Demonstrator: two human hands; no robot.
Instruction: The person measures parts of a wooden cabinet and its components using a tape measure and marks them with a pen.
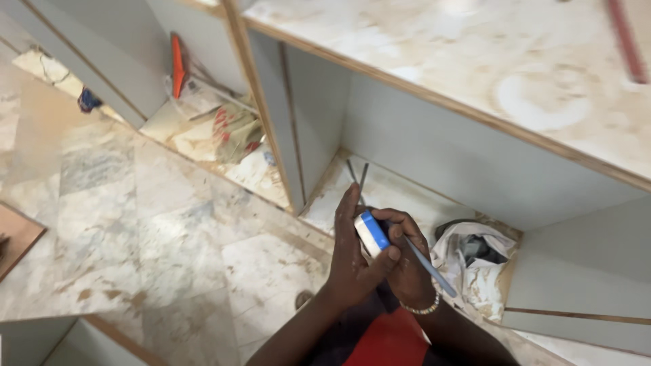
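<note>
Pinching a white-and-blue roll, left hand meets right hand.

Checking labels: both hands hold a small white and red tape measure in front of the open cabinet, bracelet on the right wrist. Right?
Not quite: in the head view the tape measure is white and blue, not red. Left hand and right hand hold it before the open cabinet; bracelet on the right wrist.

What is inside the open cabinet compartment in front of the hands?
Inside the compartment, a crumpled plastic bag lies on its floor beside two thin grey strips. The left hand and right hand, holding a white-and-blue roll, hide the floor below them.
</note>
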